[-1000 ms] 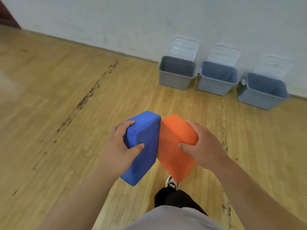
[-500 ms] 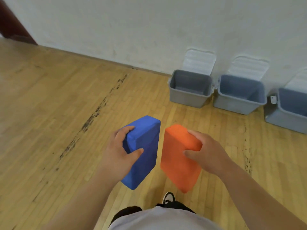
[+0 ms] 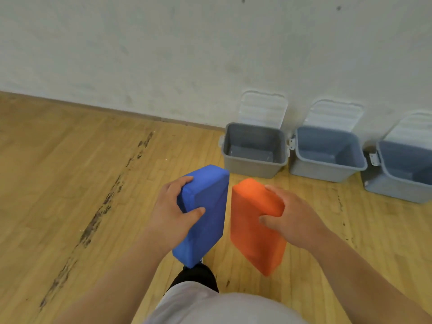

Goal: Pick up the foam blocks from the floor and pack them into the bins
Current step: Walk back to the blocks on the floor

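The left hand grips a blue block and the right hand grips an orange block (held a little apart), probably so each can drop into the open bins far ahead.

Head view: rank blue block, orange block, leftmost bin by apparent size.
1-2. blue block and orange block: look about alike, not ranked.
3. leftmost bin: looks smaller in frame, but it stands farther from the camera, so true size is unsure.

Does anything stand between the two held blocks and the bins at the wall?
Nothing visible does. Only wooden floor lies between the blue block in the left hand, the orange block in the right hand and the three open bins.
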Demonstrator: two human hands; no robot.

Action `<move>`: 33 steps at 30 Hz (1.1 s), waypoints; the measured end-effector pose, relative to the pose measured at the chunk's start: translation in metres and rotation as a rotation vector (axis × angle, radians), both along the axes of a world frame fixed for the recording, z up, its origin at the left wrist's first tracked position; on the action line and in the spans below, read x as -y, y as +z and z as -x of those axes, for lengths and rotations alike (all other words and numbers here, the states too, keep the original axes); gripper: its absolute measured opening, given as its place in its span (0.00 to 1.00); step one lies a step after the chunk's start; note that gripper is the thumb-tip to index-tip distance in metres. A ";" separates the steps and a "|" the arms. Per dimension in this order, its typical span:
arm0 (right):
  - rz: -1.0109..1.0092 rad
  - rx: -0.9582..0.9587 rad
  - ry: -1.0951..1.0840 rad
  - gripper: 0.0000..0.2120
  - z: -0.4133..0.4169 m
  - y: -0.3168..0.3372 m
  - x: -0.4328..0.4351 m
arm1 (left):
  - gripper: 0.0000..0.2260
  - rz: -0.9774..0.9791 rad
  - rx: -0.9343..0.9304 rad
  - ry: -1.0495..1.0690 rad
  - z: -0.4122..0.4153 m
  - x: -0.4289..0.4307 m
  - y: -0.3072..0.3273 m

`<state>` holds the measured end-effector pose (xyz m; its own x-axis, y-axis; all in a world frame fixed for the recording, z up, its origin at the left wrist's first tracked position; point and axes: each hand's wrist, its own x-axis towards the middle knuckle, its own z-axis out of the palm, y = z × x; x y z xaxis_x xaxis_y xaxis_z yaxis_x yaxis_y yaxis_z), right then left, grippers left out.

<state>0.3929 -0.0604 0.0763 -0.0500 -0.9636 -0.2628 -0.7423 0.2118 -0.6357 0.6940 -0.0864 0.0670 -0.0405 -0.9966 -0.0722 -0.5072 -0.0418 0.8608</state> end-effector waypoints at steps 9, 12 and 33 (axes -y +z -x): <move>0.007 0.028 -0.270 0.41 -0.007 0.011 0.149 | 0.33 -0.047 0.075 -0.210 -0.010 0.236 0.004; 0.005 0.050 -0.338 0.41 0.005 0.007 0.191 | 0.33 -0.058 0.077 -0.257 0.002 0.293 0.000; -0.200 -0.041 -0.265 0.38 0.256 -0.151 0.654 | 0.30 -0.370 0.142 -0.045 0.231 0.661 -0.125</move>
